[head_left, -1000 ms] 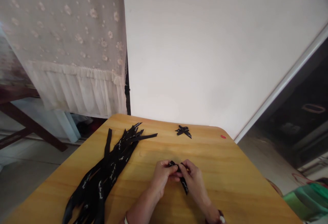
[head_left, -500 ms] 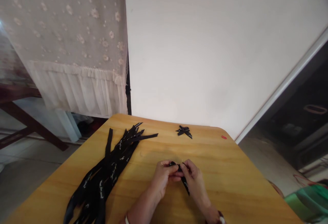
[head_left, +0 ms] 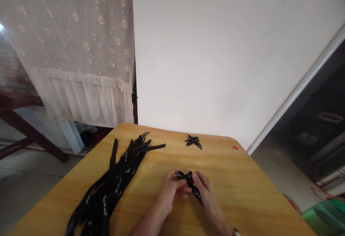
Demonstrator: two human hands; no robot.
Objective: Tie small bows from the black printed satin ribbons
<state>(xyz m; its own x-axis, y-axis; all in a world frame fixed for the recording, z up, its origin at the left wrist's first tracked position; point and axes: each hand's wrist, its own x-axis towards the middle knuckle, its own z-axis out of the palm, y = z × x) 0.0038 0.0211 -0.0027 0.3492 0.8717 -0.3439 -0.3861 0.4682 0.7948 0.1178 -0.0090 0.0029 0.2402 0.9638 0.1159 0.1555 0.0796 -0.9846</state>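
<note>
Between my two hands is a black ribbon bow point(head_left: 185, 177) with white lettering, held just above the table. My left hand point(head_left: 172, 190) pinches its left loop between thumb and fingers. The right loop is gripped by my right hand point(head_left: 204, 188), and a ribbon tail hangs down beside that palm. To the left lies a long pile of black ribbon strips point(head_left: 115, 182) with white script. Another black bow point(head_left: 193, 141) rests near the table's far edge.
The wooden table point(head_left: 242, 193) stands against a white panel point(head_left: 215, 56). A small red object point(head_left: 235, 147) lies near its far right corner. At the left hangs a lace curtain point(head_left: 81, 56). Green fabric point(head_left: 326, 214) shows low on the right.
The bow's two loops now show spread out, with the knot between them; before, the ribbon was mostly hidden in my fingers. My hands have moved slightly apart.
</note>
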